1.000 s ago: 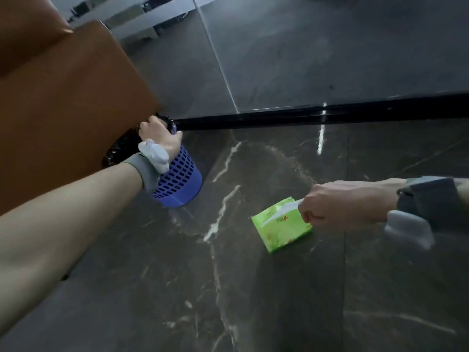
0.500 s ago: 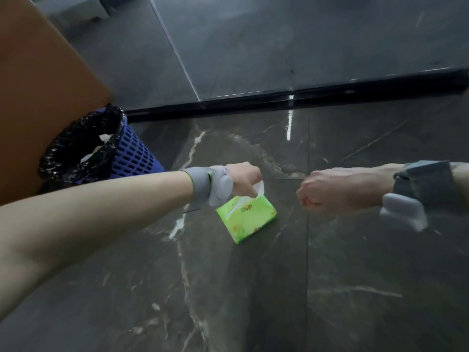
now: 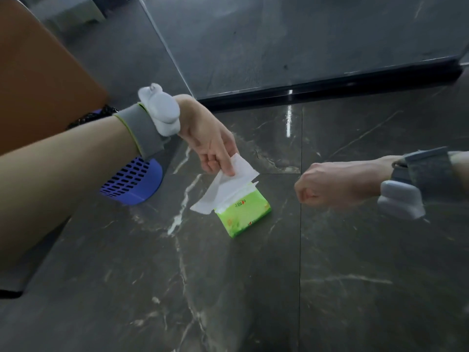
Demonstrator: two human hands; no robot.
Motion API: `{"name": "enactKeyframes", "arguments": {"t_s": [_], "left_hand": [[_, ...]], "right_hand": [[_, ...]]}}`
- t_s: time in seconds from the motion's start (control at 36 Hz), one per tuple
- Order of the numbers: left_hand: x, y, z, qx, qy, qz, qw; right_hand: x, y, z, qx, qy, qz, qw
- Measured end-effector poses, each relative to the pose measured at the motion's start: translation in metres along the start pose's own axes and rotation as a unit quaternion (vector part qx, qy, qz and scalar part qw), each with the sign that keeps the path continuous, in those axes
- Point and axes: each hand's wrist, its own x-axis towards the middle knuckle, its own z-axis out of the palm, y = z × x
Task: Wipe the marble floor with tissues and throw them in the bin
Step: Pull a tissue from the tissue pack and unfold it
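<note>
You are pinching a white paper tissue [image 3: 228,189] in your left hand [image 3: 210,143], half out of the green plastic pack [image 3: 243,215] lying on the dark marble floor [image 3: 253,288], your right hand [image 3: 330,185] fisted, seemingly empty; wiping and the blue slotted bin [image 3: 134,181] are both awaiting.

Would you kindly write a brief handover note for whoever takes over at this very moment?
Left hand: pinches a white tissue, half drawn from the green tissue pack, which lies on the marble floor.
Right hand: closed fist beside the pack, nothing visible in it.
Blue bin: on the floor behind the left forearm, partly hidden.
Done: a tissue taken hold of.
Left: pull it free, wipe the floor, drop it in the bin.
</note>
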Motion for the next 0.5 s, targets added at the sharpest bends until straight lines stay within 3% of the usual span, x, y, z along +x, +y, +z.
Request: {"name": "enactKeyframes", "arguments": {"t_s": [0.06, 0.22, 0.36, 0.5], "left_hand": [[-0.009, 0.009, 0.001, 0.018, -0.049, 0.031, 0.998], [-0.010, 0.022, 0.007, 0.004, -0.093, 0.100, 0.991], [0.000, 0.021, 0.011, 0.010, 0.030, 0.094, 0.995], [0.039, 0.011, 0.027, 0.064, 0.190, -0.019, 0.980]], "right_hand": [[-0.001, -0.003, -0.002, -0.005, 0.001, 0.001, 1.000], [-0.007, -0.003, -0.001, 0.007, 0.000, 0.012, 1.000], [-0.016, -0.001, 0.001, 0.013, 0.007, 0.024, 1.000], [-0.027, 0.003, 0.001, 0.011, -0.001, 0.034, 0.999]]}}
